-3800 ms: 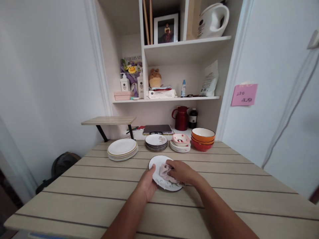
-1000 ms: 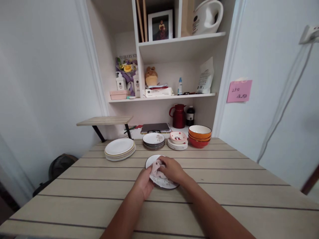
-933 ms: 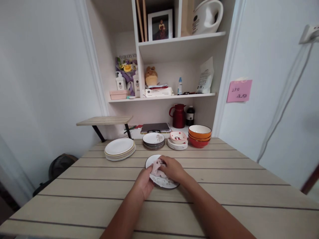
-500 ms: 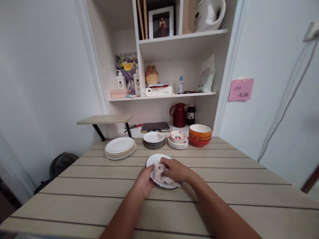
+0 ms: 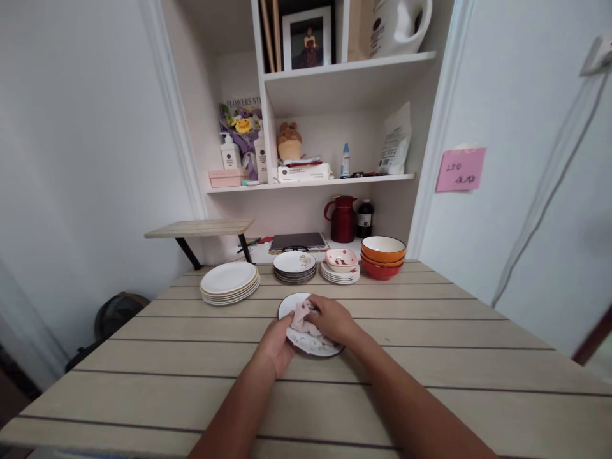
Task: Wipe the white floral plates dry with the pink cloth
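A dark-rimmed white plate (image 5: 313,346) with a printed pattern is in front of me, low over the wooden table. My left hand (image 5: 278,344) grips its left edge, thumb on top and fingers beneath. Pressed against the plate's upper face is a pale pink cloth (image 5: 302,317). My right hand (image 5: 332,319) is closed on this cloth, its fingers curled into the folds. The hand and cloth cover the plate's middle and right part.
Behind the plate stand a stack of white plates (image 5: 229,278), a stack of dark-rimmed plates (image 5: 294,262), small plates topped by a square bowl (image 5: 341,258), and orange and red bowls (image 5: 383,248). A raised wooden stand (image 5: 201,228) is at back left, a red jug (image 5: 343,220) behind.
My right hand has moved the cloth up and left across the plate, uncovering the patterned lower part. My left hand keeps its hold on the edge.
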Tool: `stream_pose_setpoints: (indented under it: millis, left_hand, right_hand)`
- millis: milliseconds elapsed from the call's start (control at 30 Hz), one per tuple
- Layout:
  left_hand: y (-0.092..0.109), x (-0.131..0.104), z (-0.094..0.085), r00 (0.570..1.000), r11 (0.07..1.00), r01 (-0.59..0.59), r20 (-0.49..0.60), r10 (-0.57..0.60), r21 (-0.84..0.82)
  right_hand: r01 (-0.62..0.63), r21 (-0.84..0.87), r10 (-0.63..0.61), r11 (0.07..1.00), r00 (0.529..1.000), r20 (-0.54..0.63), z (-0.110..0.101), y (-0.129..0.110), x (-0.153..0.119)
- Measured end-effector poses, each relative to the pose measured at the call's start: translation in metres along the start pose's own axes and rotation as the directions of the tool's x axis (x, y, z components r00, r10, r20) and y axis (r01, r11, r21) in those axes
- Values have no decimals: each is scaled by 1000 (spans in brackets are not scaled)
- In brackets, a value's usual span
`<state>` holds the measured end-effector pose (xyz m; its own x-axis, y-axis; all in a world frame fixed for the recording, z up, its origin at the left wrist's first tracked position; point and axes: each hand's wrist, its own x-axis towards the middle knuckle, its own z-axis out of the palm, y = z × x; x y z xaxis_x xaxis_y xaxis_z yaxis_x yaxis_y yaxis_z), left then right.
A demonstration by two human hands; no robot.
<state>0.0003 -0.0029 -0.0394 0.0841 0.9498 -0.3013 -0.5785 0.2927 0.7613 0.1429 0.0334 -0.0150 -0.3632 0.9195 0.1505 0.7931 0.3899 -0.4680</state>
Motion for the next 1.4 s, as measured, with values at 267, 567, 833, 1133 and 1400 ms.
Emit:
stream_pose_setpoints:
  millis: [267,567,833,1133,1400]
  left_hand:
    - [0,-2,-2,1000,1000,9,-22,-9,3]
    - [2,-3,3,1000,1000,3,-6,-3,8]
    - [3,-2,0,999,1000,3,-47,-2,10]
    - [3,-4,-2,998,999,36,-56,-35,19]
    - [5,-8,6,999,999,42,-19,-42,4]
  right_hand:
    - [96,-32,-91,995,987,132,-12,5,-11]
    - [129,14,-130,991,988,87,-3,-7,-7]
    - [-25,-93,28,995,999,26,-4,-4,-3]
    - [16,-192,16,981,986,163,-24,1,-17]
    - [146,-113,-122,983,973,195,-20,-11,-19]
